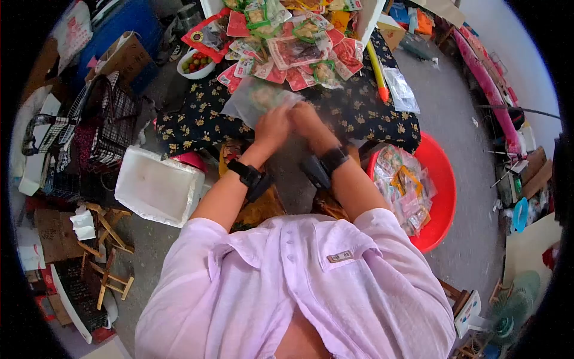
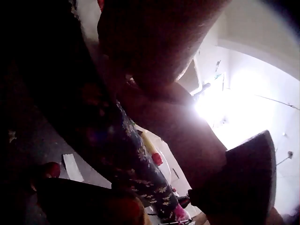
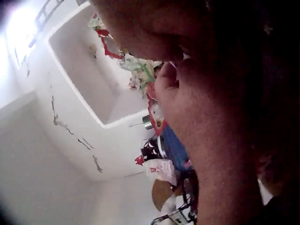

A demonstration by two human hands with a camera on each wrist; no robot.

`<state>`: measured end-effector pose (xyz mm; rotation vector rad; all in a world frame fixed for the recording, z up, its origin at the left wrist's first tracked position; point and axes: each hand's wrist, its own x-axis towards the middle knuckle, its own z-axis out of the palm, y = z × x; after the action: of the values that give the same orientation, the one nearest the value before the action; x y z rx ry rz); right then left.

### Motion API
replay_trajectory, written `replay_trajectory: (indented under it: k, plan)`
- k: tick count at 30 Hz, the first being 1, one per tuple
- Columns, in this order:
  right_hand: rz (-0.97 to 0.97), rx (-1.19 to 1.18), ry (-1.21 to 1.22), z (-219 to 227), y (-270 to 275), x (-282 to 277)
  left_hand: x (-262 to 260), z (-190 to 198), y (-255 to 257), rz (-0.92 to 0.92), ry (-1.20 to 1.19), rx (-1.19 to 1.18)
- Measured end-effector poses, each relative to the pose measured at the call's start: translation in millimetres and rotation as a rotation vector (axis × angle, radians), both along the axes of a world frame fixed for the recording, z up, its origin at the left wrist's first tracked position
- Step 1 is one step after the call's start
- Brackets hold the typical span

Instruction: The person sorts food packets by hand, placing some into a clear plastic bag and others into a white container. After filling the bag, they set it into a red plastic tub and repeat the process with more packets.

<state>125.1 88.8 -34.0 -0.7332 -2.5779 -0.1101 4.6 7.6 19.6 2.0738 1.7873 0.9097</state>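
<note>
At the near edge of the cloth-covered table (image 1: 197,116), my left hand (image 1: 273,127) and right hand (image 1: 310,122) meet with fingers curled. Together they pinch the near end of a clear plastic bag (image 1: 239,103), which lies flat beyond them with a greenish food packet showing inside. The right wrist view has both hands close together, the left hand (image 3: 206,98) dark in the foreground. Shadow covers most of the left wrist view, and the fingertips are hidden there. Just past the bag spreads a heap of red and green food packets (image 1: 293,52).
A red tub (image 1: 442,191) of bagged packets stands at the right. To the left is a white foam box (image 1: 158,185). A bowl of small fruit (image 1: 196,64) sits at the table's left, and a yellow tube with an orange tip (image 1: 376,69) lies at its right.
</note>
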Motion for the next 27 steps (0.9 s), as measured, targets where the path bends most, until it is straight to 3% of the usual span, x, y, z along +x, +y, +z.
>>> replay_trajectory:
  k: [3, 5, 7, 8, 9, 12, 16, 19, 22, 25, 27]
  plan:
    - [0.062, -0.505, 0.075, 31, -13, 14, -2, -1, 0, 0.020, 0.048, -0.094]
    - [-0.245, -0.873, 0.480, -10, 26, 29, -1, -4, 1, 0.017, 0.076, -0.117]
    - [-0.537, -0.790, 0.531, 8, 28, 43, -1, -9, 3, 0.015, 0.113, -0.123]
    - [-0.652, -0.526, 0.371, 45, 15, 49, -1, -11, 4, 0.014, 0.129, -0.125]
    - [-0.562, -0.312, 0.474, 46, 21, 55, -1, -13, 6, 0.019, 0.130, -0.126]
    - [-0.674, -0.130, 0.291, 46, 32, 63, 0, -13, 7, 0.017, 0.128, -0.124]
    - [-0.818, -0.300, 0.083, 42, 46, 64, 0, -6, 2, -0.011, 0.099, -0.103]
    - [-0.744, -0.231, 0.052, 34, 52, 68, -3, -14, 4, -0.017, 0.107, -0.090]
    - [-0.738, -0.376, 0.348, 29, 46, 69, -5, -19, 5, -0.019, 0.105, -0.119]
    - [-0.718, -0.241, 0.403, 29, 35, 77, -7, -21, 7, -0.029, 0.100, -0.130]
    - [-0.652, -0.583, 0.733, 42, 14, 83, -6, -20, 4, -0.027, 0.097, -0.128]
